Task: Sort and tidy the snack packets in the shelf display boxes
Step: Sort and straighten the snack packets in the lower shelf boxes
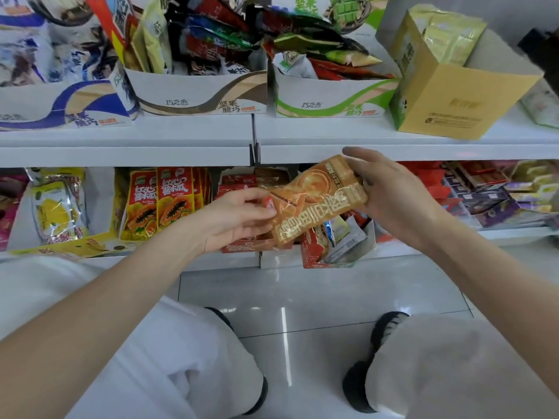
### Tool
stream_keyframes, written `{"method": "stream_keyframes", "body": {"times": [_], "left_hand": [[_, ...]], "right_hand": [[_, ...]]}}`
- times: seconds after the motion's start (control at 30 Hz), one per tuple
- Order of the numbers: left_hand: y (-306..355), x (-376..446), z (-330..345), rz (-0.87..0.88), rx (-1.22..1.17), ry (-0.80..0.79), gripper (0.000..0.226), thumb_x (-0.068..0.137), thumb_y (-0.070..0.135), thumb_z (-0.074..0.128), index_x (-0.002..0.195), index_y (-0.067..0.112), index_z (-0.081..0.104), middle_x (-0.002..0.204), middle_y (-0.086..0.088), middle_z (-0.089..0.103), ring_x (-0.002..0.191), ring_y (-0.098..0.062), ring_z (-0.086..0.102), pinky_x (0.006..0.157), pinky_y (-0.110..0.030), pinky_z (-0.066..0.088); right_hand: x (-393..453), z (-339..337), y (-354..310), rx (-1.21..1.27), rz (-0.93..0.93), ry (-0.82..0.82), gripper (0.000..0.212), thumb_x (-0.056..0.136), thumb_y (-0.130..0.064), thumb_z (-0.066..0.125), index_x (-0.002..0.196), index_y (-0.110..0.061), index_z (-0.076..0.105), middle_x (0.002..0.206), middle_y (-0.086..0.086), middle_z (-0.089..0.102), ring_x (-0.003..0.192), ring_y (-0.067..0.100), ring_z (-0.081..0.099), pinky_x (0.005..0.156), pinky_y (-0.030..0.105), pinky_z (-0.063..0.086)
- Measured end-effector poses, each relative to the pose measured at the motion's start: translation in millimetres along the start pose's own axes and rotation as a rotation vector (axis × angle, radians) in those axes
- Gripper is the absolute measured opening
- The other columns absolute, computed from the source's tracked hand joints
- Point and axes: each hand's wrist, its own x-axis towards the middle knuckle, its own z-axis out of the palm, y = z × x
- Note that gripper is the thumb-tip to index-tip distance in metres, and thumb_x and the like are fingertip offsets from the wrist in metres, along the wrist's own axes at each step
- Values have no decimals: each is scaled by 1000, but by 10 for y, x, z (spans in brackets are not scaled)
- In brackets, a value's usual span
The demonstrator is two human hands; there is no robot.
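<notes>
Between the two shelves, the left hand pinches one end of an orange snack packet, while the right hand curls round its other end. Behind the tilted packet sits a red display box of mixed packets on the lower shelf.

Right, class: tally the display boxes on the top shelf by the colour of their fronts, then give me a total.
Blue-striped box: 1
Brown-striped box: 1
Green-striped box: 1
Yellow box: 1
Total: 4
</notes>
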Motion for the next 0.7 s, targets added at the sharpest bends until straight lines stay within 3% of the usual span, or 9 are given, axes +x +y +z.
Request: {"method": "stream_keyframes", "body": {"times": [0.1, 0.17, 0.23, 0.3, 0.43, 0.57, 0.7], "left_hand": [[-39, 0, -36, 55, 133, 94, 21, 84, -1, 60, 101, 11, 59, 88, -3, 68, 76, -9, 66, 65, -18, 57], [-82, 10, -95, 197, 656, 226, 20, 87, 5, 59, 105, 13, 60, 93, 2, 64, 80, -6, 61, 72, -19, 55], [-114, 11, -220, 407, 1278, 356, 22, 89, 11, 55, 108, 19, 61, 108, 4, 59, 97, -9, 54, 87, -27, 48], [-155, 26, -340, 467, 1550, 375, 34, 90, 14, 51, 123, 19, 54, 134, 0, 45, 122, -19, 38, 101, -34, 36], [-226, 52, -457, 320, 1632, 273, 47, 91, 16, 50, 137, 16, 41, 154, -1, 18, 139, -22, 14, 113, -36, 21], [-234, 53, -533, 299, 1657, 244, 48, 91, 16, 50, 138, 15, 38, 154, 0, 18, 139, -21, 19, 112, -33, 24], [-213, 50, -555, 274, 1658, 260, 55, 92, 17, 48, 144, 12, 28, 155, -2, 15, 141, -20, 17, 113, -31, 21]], "right_hand": [[86, 81, 183, -385, 21, 19, 46, 84, -5, 62, 127, -15, 46, 105, 4, 62, 81, 15, 65, 64, 23, 58], [166, 129, 251, -694, -152, 155, 37, 82, -1, 61, 117, -13, 56, 97, 5, 66, 68, 12, 61, 55, 19, 54], [239, 170, 282, -913, -373, 244, 25, 83, -1, 58, 106, -12, 64, 90, 4, 69, 69, 14, 61, 62, 20, 49], [308, 234, 345, -1030, -485, 222, 23, 85, -3, 55, 104, -11, 66, 87, 6, 71, 76, 20, 63, 70, 30, 49], [494, 352, 476, -1149, -510, 137, 25, 88, -2, 51, 109, -8, 64, 89, 11, 70, 82, 27, 63, 72, 34, 49], [713, 449, 602, -1345, -465, -1, 30, 88, 3, 46, 111, -9, 60, 91, 17, 67, 86, 35, 62, 71, 43, 51], [843, 586, 684, -1416, -378, -41, 43, 85, 8, 42, 121, -13, 55, 98, 18, 65, 90, 37, 61, 71, 40, 52]]}}
